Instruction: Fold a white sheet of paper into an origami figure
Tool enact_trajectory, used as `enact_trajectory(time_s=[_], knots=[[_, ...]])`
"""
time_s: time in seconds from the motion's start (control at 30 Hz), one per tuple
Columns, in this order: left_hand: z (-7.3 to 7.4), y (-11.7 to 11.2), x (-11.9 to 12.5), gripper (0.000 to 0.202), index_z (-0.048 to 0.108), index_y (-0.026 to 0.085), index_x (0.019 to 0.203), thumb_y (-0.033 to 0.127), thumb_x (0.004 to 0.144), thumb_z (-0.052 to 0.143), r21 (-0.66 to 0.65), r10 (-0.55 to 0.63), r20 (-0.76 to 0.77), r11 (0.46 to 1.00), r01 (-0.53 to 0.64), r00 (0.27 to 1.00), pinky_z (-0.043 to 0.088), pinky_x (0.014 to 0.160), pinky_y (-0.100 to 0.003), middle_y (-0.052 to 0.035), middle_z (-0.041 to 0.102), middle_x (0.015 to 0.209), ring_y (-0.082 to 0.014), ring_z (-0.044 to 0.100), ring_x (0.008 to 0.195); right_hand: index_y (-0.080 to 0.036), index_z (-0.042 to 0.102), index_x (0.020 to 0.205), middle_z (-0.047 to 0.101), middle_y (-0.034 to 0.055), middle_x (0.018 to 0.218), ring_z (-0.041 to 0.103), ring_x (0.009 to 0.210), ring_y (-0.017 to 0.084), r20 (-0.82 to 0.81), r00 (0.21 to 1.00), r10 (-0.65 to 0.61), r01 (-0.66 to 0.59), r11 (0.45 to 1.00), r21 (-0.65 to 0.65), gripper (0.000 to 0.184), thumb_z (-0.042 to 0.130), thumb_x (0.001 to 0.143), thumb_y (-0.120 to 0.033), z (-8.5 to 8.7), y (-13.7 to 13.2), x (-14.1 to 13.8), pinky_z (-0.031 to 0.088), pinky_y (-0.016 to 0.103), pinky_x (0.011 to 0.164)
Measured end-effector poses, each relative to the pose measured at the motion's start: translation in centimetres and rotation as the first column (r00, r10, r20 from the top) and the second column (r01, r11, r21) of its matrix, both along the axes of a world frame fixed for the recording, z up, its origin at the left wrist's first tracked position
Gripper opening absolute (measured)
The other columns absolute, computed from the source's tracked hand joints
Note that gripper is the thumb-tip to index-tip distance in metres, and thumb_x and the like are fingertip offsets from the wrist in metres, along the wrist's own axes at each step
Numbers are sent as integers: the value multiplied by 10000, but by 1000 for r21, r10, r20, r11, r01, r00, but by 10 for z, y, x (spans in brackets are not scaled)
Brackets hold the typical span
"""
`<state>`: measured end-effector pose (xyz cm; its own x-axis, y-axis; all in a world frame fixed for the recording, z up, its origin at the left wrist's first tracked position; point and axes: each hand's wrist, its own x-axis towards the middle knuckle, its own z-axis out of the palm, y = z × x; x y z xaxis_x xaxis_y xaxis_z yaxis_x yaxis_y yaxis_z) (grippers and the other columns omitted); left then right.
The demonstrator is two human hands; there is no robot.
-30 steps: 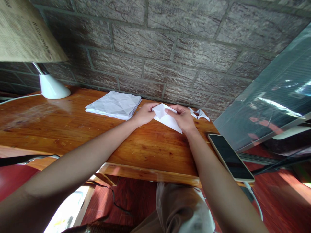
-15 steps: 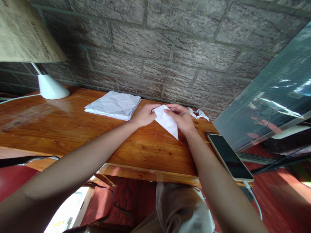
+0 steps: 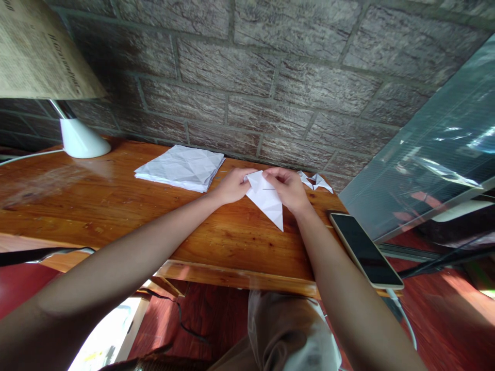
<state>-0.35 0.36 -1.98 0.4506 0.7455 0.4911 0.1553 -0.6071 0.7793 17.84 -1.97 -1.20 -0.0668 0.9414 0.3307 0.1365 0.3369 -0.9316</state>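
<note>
A folded sheet of white paper (image 3: 266, 198) is held between my two hands above the wooden table, its long point hanging toward me. My left hand (image 3: 234, 185) pinches its upper left corner, with some fingers hidden behind the paper. On the other side, my right hand (image 3: 288, 188) grips the upper right edge, thumb on the front near the top. A short dark line shows on the paper by the right thumb. Beyond my right hand lie small folded white paper pieces (image 3: 319, 183). Left of my left hand is a stack of creased white paper (image 3: 180, 167).
A phone (image 3: 367, 250) with a white cable lies at the right end of the wooden table (image 3: 116, 206). A lamp (image 3: 83, 136) with a printed shade stands at the back left. Behind is a stone-block wall (image 3: 247, 77); a translucent panel (image 3: 425, 139) rises at right.
The folded paper has tilted and dropped slightly, its lower point now nearer to me. My hands have shifted a little, and more of the dark line shows.
</note>
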Motion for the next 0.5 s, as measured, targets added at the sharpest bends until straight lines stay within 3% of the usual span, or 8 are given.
enact_trajectory(time_s=[0.1, 0.2, 0.3, 0.5], knots=[[0, 0, 3, 168, 691, 142, 788, 209, 779, 537, -50, -36, 54, 998, 39, 998, 379, 592, -229, -4, 647, 701, -130, 532, 641, -180, 737, 845, 718, 24, 779, 583, 666, 147, 13, 1000, -26, 25, 999, 25, 364, 800, 707, -511, -2, 2, 0, 464, 291, 646], [-1, 0, 6, 171, 642, 156, 702, 274, 801, 568, -200, -53, 103, 977, 72, 993, 401, 571, -236, 1, 613, 624, -131, 535, 590, -182, 733, 851, 728, 34, 801, 602, 695, 161, 21, 996, -82, 81, 996, 44, 379, 789, 713, -531, -3, 4, 1, 484, 302, 671], [-3, -2, 9, 167, 666, 152, 750, 307, 779, 610, -342, -33, 161, 936, 87, 986, 406, 554, -234, 7, 628, 624, -129, 544, 572, -182, 740, 849, 738, 44, 817, 617, 713, 173, 27, 995, -92, 92, 996, 18, 379, 797, 702, -526, -3, 4, 2, 498, 311, 681], [-3, -4, 8, 254, 736, 134, 845, 341, 703, 701, -360, -36, 231, 925, 120, 972, 441, 656, -244, -18, 719, 771, -145, 605, 697, -190, 753, 901, 758, 49, 892, 652, 756, 177, -48, 999, -12, 9, 998, -61, 396, 863, 626, -452, -2, -1, 0, 516, 321, 719]])
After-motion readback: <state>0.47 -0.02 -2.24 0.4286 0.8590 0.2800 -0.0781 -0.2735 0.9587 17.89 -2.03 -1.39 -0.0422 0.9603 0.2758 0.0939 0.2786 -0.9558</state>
